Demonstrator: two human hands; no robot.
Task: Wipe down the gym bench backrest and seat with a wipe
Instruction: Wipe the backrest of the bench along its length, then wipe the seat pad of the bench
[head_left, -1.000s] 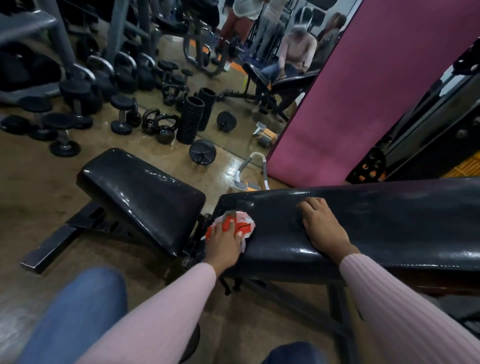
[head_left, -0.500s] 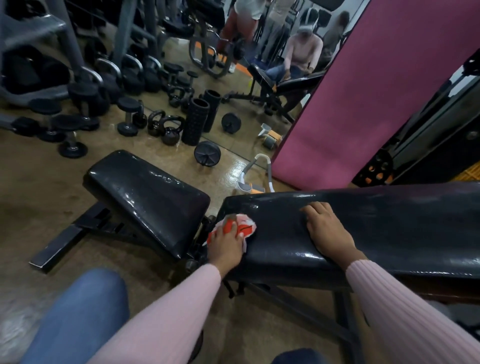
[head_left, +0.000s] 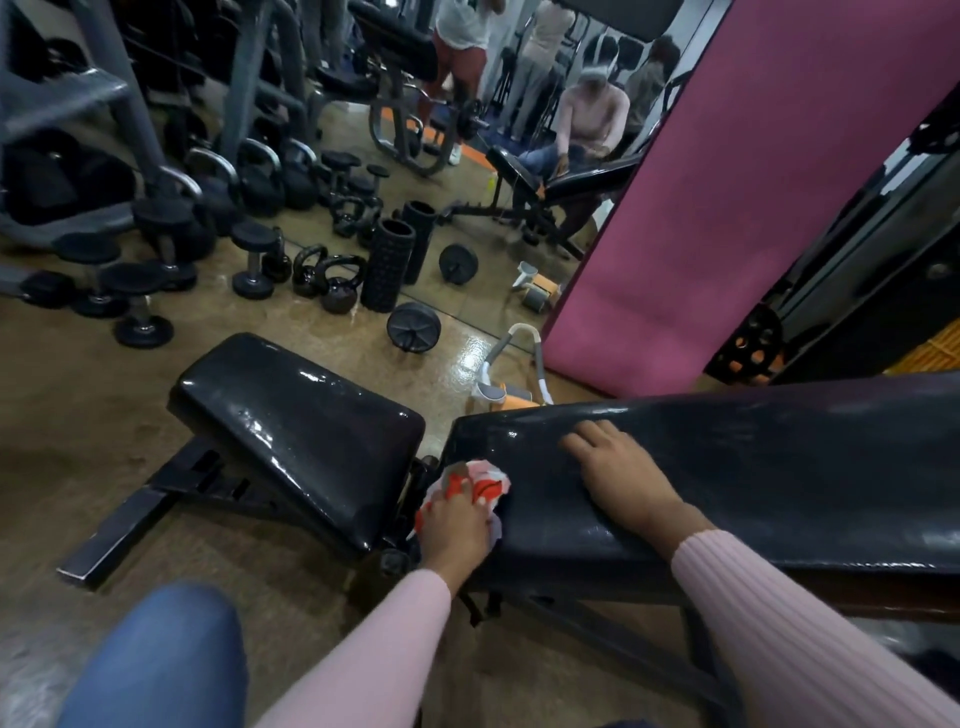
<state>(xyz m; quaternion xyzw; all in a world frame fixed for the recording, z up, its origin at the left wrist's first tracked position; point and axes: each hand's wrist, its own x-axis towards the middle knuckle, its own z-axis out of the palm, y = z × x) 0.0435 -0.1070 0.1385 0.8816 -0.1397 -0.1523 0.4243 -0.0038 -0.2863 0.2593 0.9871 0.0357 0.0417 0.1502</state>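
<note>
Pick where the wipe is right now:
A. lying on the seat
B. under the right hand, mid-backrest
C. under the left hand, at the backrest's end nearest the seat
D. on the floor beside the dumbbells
C: the left hand presses the wipe onto the backrest end by the seat; the right hand rests flat, bare.

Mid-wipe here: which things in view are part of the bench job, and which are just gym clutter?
Part of the job:
wipe under the left hand
backrest, with the right hand resting on it
seat

Just lying about:
foam roller
kettlebells
dumbbells
weight plate
pink mat
</note>
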